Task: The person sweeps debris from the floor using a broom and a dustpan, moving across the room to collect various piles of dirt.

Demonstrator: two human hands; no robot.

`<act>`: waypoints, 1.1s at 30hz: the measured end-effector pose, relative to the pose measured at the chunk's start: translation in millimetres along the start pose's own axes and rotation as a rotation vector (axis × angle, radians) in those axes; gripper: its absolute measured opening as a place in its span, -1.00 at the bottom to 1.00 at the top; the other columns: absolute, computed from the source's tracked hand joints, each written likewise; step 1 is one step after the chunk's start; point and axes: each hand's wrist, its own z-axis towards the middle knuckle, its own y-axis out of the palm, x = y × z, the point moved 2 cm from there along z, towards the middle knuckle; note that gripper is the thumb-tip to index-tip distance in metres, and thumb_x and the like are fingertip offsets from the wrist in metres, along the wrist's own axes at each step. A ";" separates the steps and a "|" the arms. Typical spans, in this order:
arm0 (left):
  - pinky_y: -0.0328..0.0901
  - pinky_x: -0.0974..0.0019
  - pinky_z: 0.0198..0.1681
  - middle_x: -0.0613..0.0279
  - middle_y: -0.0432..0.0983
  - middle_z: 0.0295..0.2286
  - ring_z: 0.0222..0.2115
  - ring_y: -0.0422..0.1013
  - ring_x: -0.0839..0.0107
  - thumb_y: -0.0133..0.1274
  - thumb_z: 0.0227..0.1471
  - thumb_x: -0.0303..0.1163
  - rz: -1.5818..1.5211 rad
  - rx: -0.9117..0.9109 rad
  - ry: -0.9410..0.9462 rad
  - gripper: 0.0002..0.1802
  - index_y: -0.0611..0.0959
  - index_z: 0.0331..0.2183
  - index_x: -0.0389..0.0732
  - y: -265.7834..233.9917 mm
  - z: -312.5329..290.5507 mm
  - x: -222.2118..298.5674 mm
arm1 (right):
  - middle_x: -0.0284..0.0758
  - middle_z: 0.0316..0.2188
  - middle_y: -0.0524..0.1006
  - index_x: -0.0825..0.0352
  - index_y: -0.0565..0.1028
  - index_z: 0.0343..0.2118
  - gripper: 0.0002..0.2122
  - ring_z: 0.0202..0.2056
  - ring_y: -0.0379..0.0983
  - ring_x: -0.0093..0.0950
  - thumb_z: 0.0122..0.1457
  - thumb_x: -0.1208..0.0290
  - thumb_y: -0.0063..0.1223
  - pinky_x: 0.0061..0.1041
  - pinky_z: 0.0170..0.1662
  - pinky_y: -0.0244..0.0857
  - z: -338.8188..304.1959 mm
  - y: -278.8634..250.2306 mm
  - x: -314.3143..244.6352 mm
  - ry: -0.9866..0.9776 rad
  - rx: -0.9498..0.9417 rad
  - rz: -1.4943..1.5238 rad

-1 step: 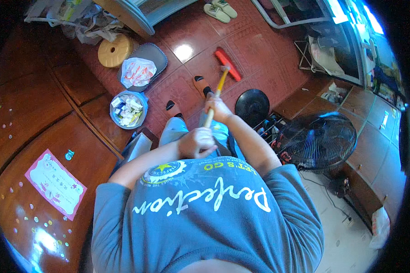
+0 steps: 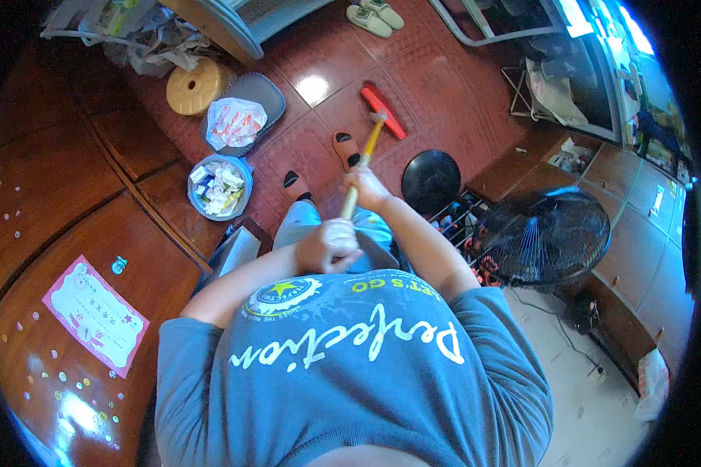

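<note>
A long-handled broom with a yellow pole and a red head (image 2: 384,110) slants away from my body, its head down on the red tiles. My left hand (image 2: 331,245) is closed around the upper end of the pole, in front of my belly. Lower down the pole, my right hand (image 2: 366,189) is wrapped around it too. The sandalled feet (image 2: 346,149) stand apart just left of the broom head. Its bristles are too small to make out.
To the left stand a bin (image 2: 220,188) full of waste, a grey stool (image 2: 263,95) bearing a plastic bag, and a round tan stool (image 2: 196,87). On the right are a black round base (image 2: 431,180) and a fan (image 2: 541,237). Pale slippers (image 2: 375,17) lie at the far end.
The broom head has shifted slightly to the left. Both hands have moved a little with the pole, keeping their grip.
</note>
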 end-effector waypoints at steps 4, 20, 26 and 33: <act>0.27 0.20 -0.38 0.12 0.31 -0.68 -0.58 0.33 0.14 0.05 -0.25 -0.50 0.000 0.220 -0.073 -0.81 0.39 -0.73 -0.26 -38.6 -32.0 46.8 | -0.21 -0.56 0.42 0.29 0.41 -0.72 -0.93 -0.37 0.34 -0.24 -0.29 0.42 0.00 -0.30 -0.26 0.22 18.0 4.5 -72.5 -0.091 -0.035 0.050; 0.02 0.42 -0.56 0.36 0.14 -0.75 -0.70 0.08 0.51 -0.30 0.07 -0.17 -0.565 0.370 -0.308 -0.54 0.29 -0.76 -0.19 53.1 30.2 -3.7 | -0.19 -0.51 0.42 0.27 0.44 -0.63 -0.87 -0.32 0.32 -0.19 -0.21 0.34 0.08 -0.25 -0.26 0.19 -72.2 -46.0 40.2 0.245 0.289 -0.185; 0.12 0.27 -0.52 0.17 0.22 -0.73 -0.74 0.15 0.25 -0.28 -0.02 -0.35 -0.240 0.377 -0.439 -0.64 0.34 -0.74 -0.31 77.7 8.1 -3.3 | -0.24 -0.55 0.44 0.27 0.45 -0.63 -0.73 -0.38 0.36 -0.23 -0.11 0.13 0.06 -0.28 -0.26 0.23 -78.7 3.2 56.9 0.173 0.063 -0.036; 0.22 0.16 -0.35 0.18 0.22 -0.83 -0.72 0.25 0.29 -0.26 -0.03 -0.25 -0.103 0.394 -0.403 -0.52 0.26 -0.87 -0.24 19.7 1.5 79.7 | -0.23 -0.50 0.46 0.24 0.50 -0.61 -0.71 -0.26 0.32 -0.25 0.00 0.13 -0.11 -0.07 -0.24 0.14 -50.2 -12.6 -63.0 0.137 -0.068 0.095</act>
